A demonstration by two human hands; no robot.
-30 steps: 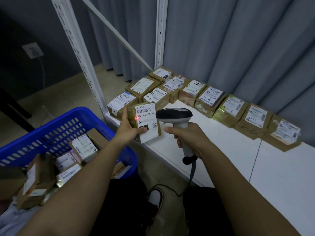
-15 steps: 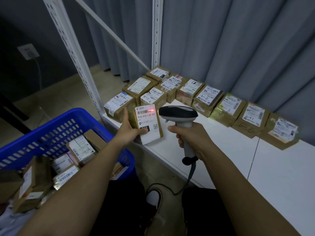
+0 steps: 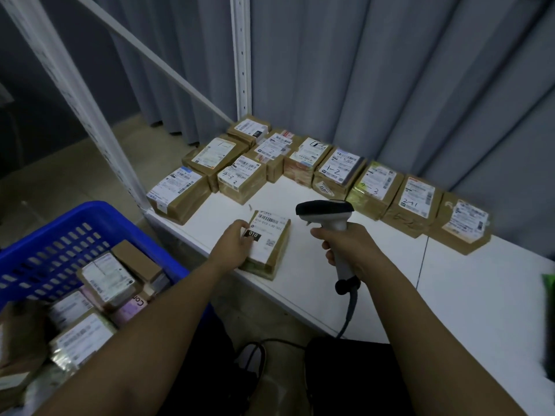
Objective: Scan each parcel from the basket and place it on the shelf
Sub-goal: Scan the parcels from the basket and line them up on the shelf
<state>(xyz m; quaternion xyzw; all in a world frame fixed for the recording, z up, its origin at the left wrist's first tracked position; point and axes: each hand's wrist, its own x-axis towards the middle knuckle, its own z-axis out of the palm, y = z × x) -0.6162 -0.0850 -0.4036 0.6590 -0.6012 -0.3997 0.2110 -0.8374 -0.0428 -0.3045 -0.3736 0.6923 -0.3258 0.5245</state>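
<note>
- Head view: my left hand (image 3: 237,246) rests on the parcel (image 3: 268,244), which lies flat on the white shelf (image 3: 480,301) near its front edge, label up. My fingers curl over its left side and onto the label, so I read it as gripped, though whether the thumb is tucked beneath I cannot tell.
- I judge it lies label up, like the others, so the address and barcode stay readable.
- It sits alone in front of the row of parcels (image 3: 378,189) ranged along the back by the curtain (image 3: 390,85), well apart from them. My guess is it needs sliding back to join that row.
- My right hand (image 3: 345,244) is wrapped tight round the handle of the scanner (image 3: 326,213), head level and pointing left, above the shelf just right of the parcel. I keep it raised, I think, so it is ready for the next box. Its cable (image 3: 348,313) hangs off the shelf front.
- My left forearm reaches forward over the blue basket's (image 3: 60,232) right rim; the right forearm angles in from lower right, wrist cocked up.
- The basket, at my lower left, holds many parcels not yet scanned, so the job looks far from done.
</note>
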